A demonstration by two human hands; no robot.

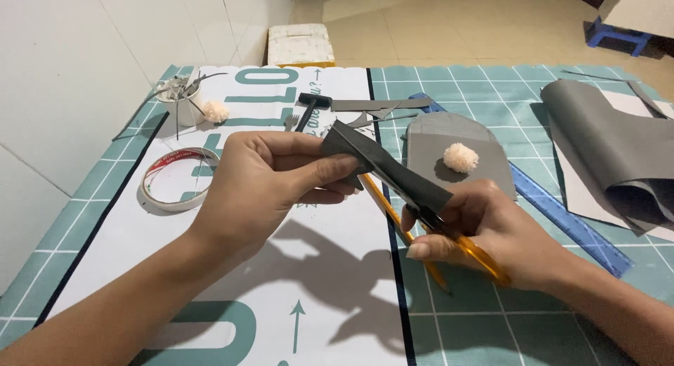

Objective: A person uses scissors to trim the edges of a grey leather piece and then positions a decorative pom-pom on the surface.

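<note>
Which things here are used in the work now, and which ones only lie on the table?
In use:
left hand pinching the grey strip
right hand with orange scissors at the strip

Lying about:
tape roll
pencil
blue ruler
pompom on grey piece
grey sheet
cup

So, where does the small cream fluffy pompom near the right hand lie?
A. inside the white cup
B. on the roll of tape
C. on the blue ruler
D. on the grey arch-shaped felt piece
D: the small cream fluffy pompom rests on the grey arch-shaped felt piece, just beyond the right hand.
</note>
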